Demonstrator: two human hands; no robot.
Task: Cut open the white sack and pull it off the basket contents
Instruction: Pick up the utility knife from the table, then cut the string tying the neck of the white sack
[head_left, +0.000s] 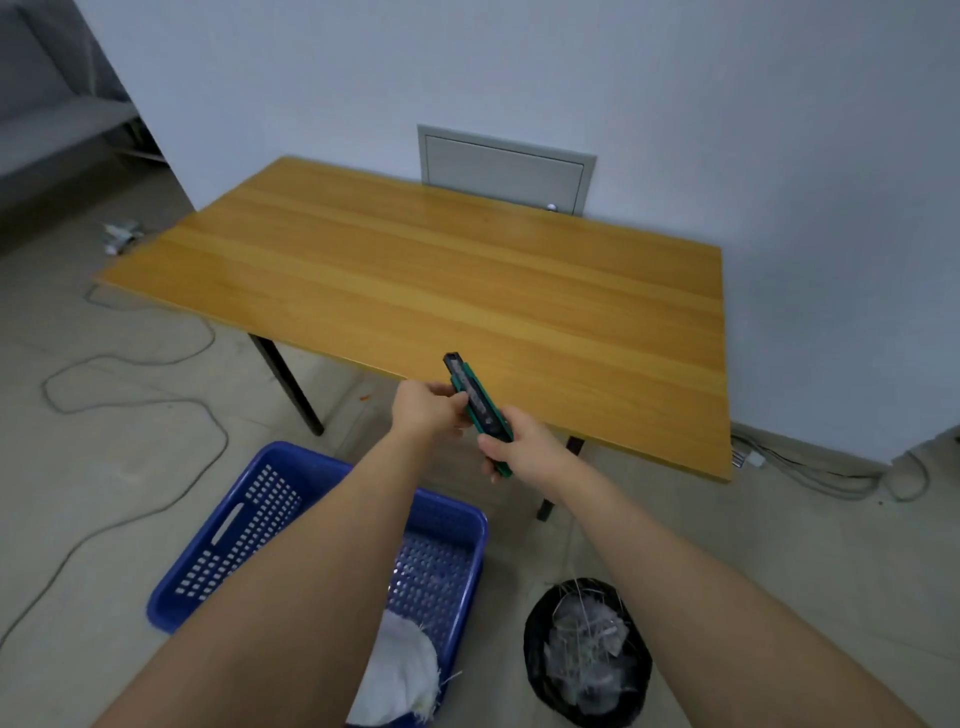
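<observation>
Below your forearms the perforated blue plastic basket (244, 530) holds the frayed white woven sack (397, 670), while your left hand (423, 410) pinches and your right hand (524, 447) grips the slim green-and-black utility knife (475, 400) above the wooden table's (415, 270) edge.

Dim, even, bluish light; soft focus, wide-angle bending at edges.
</observation>
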